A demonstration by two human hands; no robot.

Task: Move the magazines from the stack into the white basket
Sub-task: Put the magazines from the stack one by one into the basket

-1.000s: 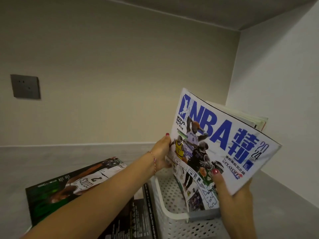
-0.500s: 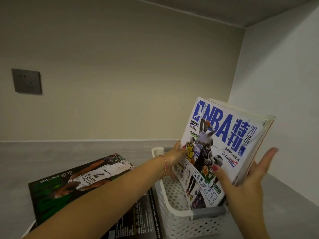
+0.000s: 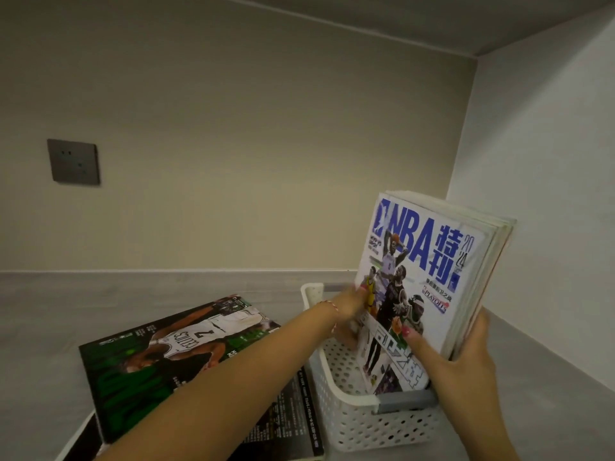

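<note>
Upright in the white basket (image 3: 336,390), the NBA magazine (image 3: 429,277) stands on its short lower edge at the basket's right end, its long axis rising steeply and leaning toward the right wall, its cover facing us. We see other magazines packed behind it. Our right hand (image 3: 466,367) grips the bundle low on its right edge, thumb pressed on the cover and fingers wrapped round the back; our left hand (image 3: 352,311) meets the cover's left edge with its fingers, though blur leaves its exact hold uncertain. The remaining stack (image 3: 186,357) lies flat just left of the basket, under the left forearm, so we judge the left hand the nearer one for the next pick.
</note>
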